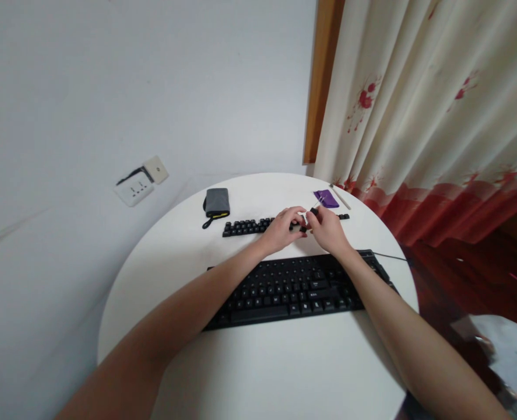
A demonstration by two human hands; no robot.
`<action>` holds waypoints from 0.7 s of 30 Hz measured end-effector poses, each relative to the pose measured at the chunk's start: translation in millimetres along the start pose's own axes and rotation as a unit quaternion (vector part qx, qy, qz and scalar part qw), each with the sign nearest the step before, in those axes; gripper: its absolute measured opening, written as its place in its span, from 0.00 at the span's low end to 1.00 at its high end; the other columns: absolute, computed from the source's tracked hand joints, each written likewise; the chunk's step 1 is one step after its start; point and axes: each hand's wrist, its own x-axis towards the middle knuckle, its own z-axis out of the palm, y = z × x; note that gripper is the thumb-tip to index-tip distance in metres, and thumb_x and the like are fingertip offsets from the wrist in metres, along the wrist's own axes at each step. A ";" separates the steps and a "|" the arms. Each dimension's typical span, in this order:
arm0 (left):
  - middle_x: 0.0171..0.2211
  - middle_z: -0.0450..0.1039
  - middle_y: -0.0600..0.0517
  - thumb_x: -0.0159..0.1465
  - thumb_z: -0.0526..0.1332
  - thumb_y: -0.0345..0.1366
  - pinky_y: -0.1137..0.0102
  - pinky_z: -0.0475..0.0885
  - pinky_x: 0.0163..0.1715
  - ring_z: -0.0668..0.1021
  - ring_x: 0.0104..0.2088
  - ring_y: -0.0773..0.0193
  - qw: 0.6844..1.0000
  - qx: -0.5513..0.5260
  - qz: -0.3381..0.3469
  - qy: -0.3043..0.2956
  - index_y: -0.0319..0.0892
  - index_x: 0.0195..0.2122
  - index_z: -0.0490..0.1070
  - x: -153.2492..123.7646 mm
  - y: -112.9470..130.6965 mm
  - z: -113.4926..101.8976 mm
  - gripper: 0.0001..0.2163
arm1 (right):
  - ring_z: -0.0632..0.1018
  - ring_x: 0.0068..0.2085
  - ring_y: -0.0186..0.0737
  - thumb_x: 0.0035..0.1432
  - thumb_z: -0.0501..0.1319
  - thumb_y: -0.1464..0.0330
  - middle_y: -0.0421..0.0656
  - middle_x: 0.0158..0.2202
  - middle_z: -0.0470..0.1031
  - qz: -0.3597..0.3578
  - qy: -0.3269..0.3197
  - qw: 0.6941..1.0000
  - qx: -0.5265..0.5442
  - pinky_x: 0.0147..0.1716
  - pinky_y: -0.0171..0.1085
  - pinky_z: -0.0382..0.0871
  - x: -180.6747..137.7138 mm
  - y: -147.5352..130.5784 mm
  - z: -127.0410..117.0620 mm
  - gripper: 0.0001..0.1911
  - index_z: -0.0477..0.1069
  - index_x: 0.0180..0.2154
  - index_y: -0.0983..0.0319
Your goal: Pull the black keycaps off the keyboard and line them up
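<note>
A black keyboard (293,287) lies across the middle of the round white table (171,274). Behind it runs a row of loose black keycaps (246,226). Both my hands meet just above that row. My left hand (283,227) is closed in a pinch at the row's middle, its fingertips against a small black keycap (303,229). My right hand (327,228) is also pinched, with another small black keycap (314,211) at its fingertips. My forearms cross over the keyboard.
A grey pouch with a black and yellow cord (216,203) lies at the table's back. A purple cloth (325,198) and a thin stick (340,197) lie at the back right. A wall socket (136,186) is at left, a flowered curtain (429,116) at right.
</note>
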 end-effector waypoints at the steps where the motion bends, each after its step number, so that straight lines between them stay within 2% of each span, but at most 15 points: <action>1: 0.41 0.78 0.50 0.59 0.69 0.31 0.62 0.71 0.50 0.77 0.46 0.60 1.000 -0.002 0.002 0.002 0.45 0.59 0.60 -0.3 -0.3 0.0 0.28 | 0.78 0.27 0.42 0.64 0.56 0.58 0.46 0.28 0.77 0.018 -0.008 0.999 0.030 0.27 0.38 0.69 0.3 1.4 1.7 0.12 0.63 0.31 0.58; 4: 0.42 0.77 0.50 0.61 0.68 0.31 0.62 0.70 0.50 0.76 0.46 0.60 1.000 0.021 0.019 0.008 0.45 0.55 0.65 -0.7 0.6 -2.7 0.22 | 0.78 0.24 0.41 0.65 0.55 0.57 0.44 0.27 0.77 0.058 -0.038 0.993 0.094 0.24 0.37 0.70 2.1 6.8 4.5 0.12 0.63 0.35 0.59; 8: 0.46 0.75 0.50 0.64 0.65 0.35 0.60 0.68 0.53 0.73 0.49 0.58 0.992 0.101 0.072 -0.031 0.46 0.46 0.74 -0.5 3.6 -8.4 0.09 | 0.77 0.23 0.40 0.64 0.56 0.55 0.42 0.24 0.75 0.036 -0.026 0.996 0.080 0.25 0.37 0.72 4.9 13.3 4.5 0.14 0.63 0.33 0.59; 11: 0.49 0.72 0.48 0.65 0.66 0.37 0.57 0.67 0.54 0.71 0.51 0.56 0.988 0.136 0.074 -0.028 0.47 0.45 0.77 -0.3 5.6 -10.4 0.08 | 0.78 0.25 0.42 0.64 0.55 0.57 0.43 0.24 0.75 0.015 -0.017 0.998 0.052 0.27 0.38 0.72 5.3 14.1 4.2 0.12 0.63 0.33 0.59; 15: 0.49 0.71 0.47 0.63 0.67 0.41 0.56 0.66 0.55 0.69 0.52 0.54 0.988 0.133 0.069 -0.023 0.48 0.43 0.79 -0.3 9.3 -10.6 0.08 | 0.78 0.25 0.42 0.64 0.55 0.59 0.43 0.24 0.75 0.005 -0.013 1.000 0.027 0.26 0.38 0.71 3.2 11.4 3.7 0.12 0.62 0.31 0.58; 18: 0.48 0.71 0.48 0.63 0.68 0.43 0.58 0.65 0.55 0.69 0.51 0.55 0.991 0.122 0.062 -0.003 0.48 0.42 0.79 -1.2 9.9 -10.4 0.09 | 0.77 0.23 0.41 0.64 0.55 0.57 0.41 0.21 0.74 0.023 -0.003 0.999 0.044 0.27 0.38 0.71 2.7 12.4 2.2 0.12 0.62 0.32 0.57; 21: 0.50 0.70 0.49 0.59 0.71 0.43 0.57 0.63 0.56 0.67 0.54 0.54 0.989 0.141 0.028 0.027 0.49 0.38 0.80 -3.1 5.0 -8.9 0.08 | 0.79 0.25 0.43 0.65 0.54 0.56 0.42 0.21 0.75 0.050 0.036 0.996 0.059 0.29 0.39 0.72 5.1 17.1 -0.2 0.13 0.63 0.35 0.58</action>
